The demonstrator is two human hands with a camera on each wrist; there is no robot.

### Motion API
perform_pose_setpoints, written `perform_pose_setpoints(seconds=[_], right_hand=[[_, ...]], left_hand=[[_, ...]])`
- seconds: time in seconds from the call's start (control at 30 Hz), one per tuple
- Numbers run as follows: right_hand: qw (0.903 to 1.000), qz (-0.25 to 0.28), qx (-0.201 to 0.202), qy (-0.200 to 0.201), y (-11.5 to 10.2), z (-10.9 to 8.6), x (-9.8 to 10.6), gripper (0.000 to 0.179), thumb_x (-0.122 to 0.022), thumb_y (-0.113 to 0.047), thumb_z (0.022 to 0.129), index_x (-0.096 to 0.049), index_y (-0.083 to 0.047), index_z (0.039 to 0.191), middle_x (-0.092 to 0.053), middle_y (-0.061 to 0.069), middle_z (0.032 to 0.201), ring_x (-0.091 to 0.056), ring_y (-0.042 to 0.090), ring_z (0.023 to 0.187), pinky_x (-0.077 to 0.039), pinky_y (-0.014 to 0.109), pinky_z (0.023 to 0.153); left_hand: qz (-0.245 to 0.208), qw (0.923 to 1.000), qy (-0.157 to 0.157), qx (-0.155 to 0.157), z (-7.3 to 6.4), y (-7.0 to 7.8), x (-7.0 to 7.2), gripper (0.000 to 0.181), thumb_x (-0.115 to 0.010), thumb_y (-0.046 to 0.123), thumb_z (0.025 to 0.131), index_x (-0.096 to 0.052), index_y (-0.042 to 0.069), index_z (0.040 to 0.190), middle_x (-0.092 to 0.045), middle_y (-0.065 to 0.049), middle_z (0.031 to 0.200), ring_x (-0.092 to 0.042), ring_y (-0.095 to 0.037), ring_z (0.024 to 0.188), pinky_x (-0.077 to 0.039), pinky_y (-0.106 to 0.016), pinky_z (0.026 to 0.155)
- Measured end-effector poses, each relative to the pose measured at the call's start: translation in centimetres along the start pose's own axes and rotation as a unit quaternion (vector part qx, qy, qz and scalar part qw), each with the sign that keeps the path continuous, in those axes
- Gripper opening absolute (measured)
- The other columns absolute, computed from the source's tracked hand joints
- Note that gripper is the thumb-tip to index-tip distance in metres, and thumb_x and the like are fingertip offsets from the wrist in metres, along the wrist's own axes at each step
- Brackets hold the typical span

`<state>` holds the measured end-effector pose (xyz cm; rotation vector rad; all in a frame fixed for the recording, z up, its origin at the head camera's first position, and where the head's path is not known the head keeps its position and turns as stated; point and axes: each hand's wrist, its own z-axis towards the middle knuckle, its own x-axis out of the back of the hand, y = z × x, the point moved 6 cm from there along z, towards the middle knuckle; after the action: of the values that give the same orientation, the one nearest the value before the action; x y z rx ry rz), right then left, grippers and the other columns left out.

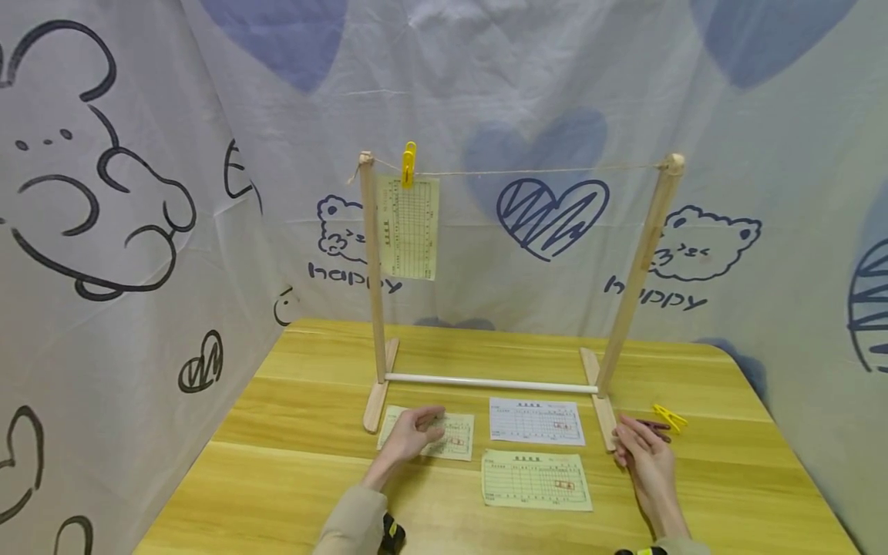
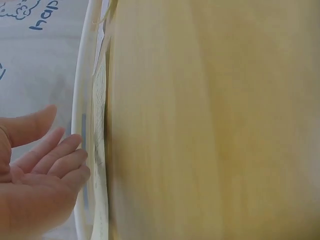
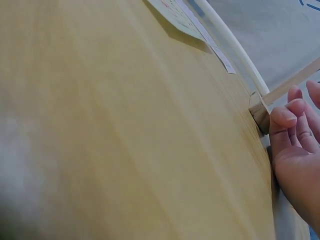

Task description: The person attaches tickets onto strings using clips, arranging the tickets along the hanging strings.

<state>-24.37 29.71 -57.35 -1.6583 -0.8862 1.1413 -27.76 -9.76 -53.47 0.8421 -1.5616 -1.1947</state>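
Note:
My left hand point(image 1: 409, 435) hovers over a pale yellow form slip point(image 1: 458, 439) on the table, covering part of it. In the left wrist view its fingers point(image 2: 65, 162) are relaxed with nothing in them. Beside the right foot of a wooden stand point(image 1: 602, 416) is my right hand point(image 1: 645, 455), loosely bent, with thumb and index tips close together. No object shows in it in the right wrist view. Just past its fingers lie a dark red clothespin point(image 1: 655, 428) and a yellow clothespin point(image 1: 670, 417). The hand partly hides the red one.
A white slip point(image 1: 537, 422) and another yellow slip point(image 1: 534, 482) lie mid-table. Between the stand's posts runs a string point(image 1: 527, 171), where a yellow clothespin point(image 1: 408, 166) holds a hanging yellow slip point(image 1: 412, 231). A white rod point(image 1: 486, 382) joins the posts low down.

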Motion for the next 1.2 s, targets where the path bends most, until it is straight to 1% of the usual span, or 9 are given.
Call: perform_pose_setpoints(seconds=[0.2, 0.33, 0.43, 0.6, 0.67, 0.83, 1.03, 1.1, 1.2], right_hand=[[0.9996, 0.014, 0.008, -0.025, 0.1, -0.1, 0.0, 0.016, -0.063, -0.013, 0.100, -0.073, -0.024, 0.106, -0.073, -0.007, 0.086, -0.058, 0.002, 0.069, -0.049, 0.016, 0.056], [0.9992, 0.015, 0.009, -0.035, 0.1, -0.2, -0.2, 0.015, -0.063, -0.013, 0.100, -0.073, -0.022, 0.105, -0.074, -0.007, 0.086, -0.059, 0.002, 0.070, -0.050, 0.016, 0.057], [0.9993, 0.008, 0.007, -0.035, 0.1, -0.3, -0.2, 0.014, -0.064, -0.015, 0.099, -0.073, -0.023, 0.106, -0.074, -0.007, 0.086, -0.059, 0.002, 0.070, -0.050, 0.016, 0.058], [0.9994, 0.004, 0.006, -0.035, 0.1, -0.2, -0.1, 0.015, -0.064, -0.014, 0.100, -0.073, -0.023, 0.106, -0.074, -0.008, 0.085, -0.058, 0.002, 0.070, -0.050, 0.017, 0.058], [0.9994, 0.005, 0.006, -0.034, 0.1, -0.2, -0.1, 0.015, -0.064, -0.014, 0.099, -0.074, -0.023, 0.105, -0.074, -0.007, 0.085, -0.059, 0.002, 0.070, -0.050, 0.017, 0.058], [0.9993, 0.006, 0.003, -0.036, 0.2, -0.1, -0.1, 0.015, -0.064, -0.013, 0.099, -0.074, -0.023, 0.105, -0.075, -0.007, 0.086, -0.059, 0.002, 0.070, -0.050, 0.016, 0.058], [0.9993, 0.005, 0.000, -0.037, 0.2, -0.1, 0.0, 0.016, -0.063, -0.013, 0.100, -0.074, -0.023, 0.105, -0.075, -0.007, 0.086, -0.060, 0.002, 0.070, -0.050, 0.016, 0.058], [0.9993, 0.004, -0.002, -0.036, 0.2, -0.1, 0.0, 0.016, -0.063, -0.014, 0.100, -0.074, -0.024, 0.104, -0.076, -0.007, 0.086, -0.060, 0.002, 0.070, -0.050, 0.016, 0.059], [0.9993, 0.002, -0.006, -0.037, 0.2, -0.1, 0.0, 0.016, -0.063, -0.015, 0.100, -0.075, -0.026, 0.103, -0.075, -0.008, 0.086, -0.060, 0.002, 0.070, -0.051, 0.017, 0.059]], left_hand=[[0.034, 0.9992, -0.009, -0.016, 0.2, 0.0, -0.3, 0.046, -0.063, -0.006, 0.094, -0.048, -0.018, 0.136, -0.050, -0.037, 0.142, -0.044, -0.051, 0.138, -0.040, -0.056, 0.115], [0.060, 0.9981, -0.010, -0.002, -0.4, 0.1, -0.5, 0.048, -0.065, -0.006, 0.092, -0.049, -0.017, 0.136, -0.050, -0.037, 0.142, -0.044, -0.051, 0.138, -0.038, -0.058, 0.116], [0.084, 0.9965, -0.004, 0.001, -0.6, 0.3, -0.5, 0.048, -0.067, -0.003, 0.092, -0.051, -0.015, 0.135, -0.052, -0.035, 0.141, -0.046, -0.051, 0.136, -0.039, -0.059, 0.115], [0.119, 0.9927, 0.019, -0.012, 0.4, 0.4, -0.5, 0.047, -0.072, 0.002, 0.090, -0.056, -0.010, 0.133, -0.061, -0.028, 0.135, -0.056, -0.046, 0.128, -0.045, -0.059, 0.109], [0.121, 0.9923, 0.022, -0.016, 0.9, 0.4, -0.5, 0.049, -0.074, 0.003, 0.089, -0.057, -0.010, 0.133, -0.063, -0.027, 0.133, -0.058, -0.045, 0.125, -0.046, -0.059, 0.108], [0.120, 0.9924, 0.026, -0.007, 1.7, 0.1, -0.6, 0.053, -0.078, 0.001, 0.084, -0.058, -0.008, 0.133, -0.064, -0.025, 0.132, -0.060, -0.043, 0.123, -0.048, -0.056, 0.107], [0.140, 0.9894, 0.039, -0.001, 1.8, -0.1, -0.2, 0.059, -0.081, -0.010, 0.072, -0.061, -0.009, 0.128, -0.066, -0.026, 0.127, -0.061, -0.043, 0.119, -0.049, -0.055, 0.106], [0.150, 0.9878, 0.043, 0.007, 1.7, -0.2, 0.0, 0.059, -0.081, -0.011, 0.070, -0.062, -0.009, 0.125, -0.067, -0.026, 0.125, -0.062, -0.042, 0.118, -0.050, -0.054, 0.106], [0.169, 0.9847, 0.041, 0.013, 1.5, -0.1, 0.2, 0.056, -0.081, -0.012, 0.069, -0.065, -0.009, 0.122, -0.068, -0.024, 0.123, -0.063, -0.040, 0.115, -0.052, -0.053, 0.103]])
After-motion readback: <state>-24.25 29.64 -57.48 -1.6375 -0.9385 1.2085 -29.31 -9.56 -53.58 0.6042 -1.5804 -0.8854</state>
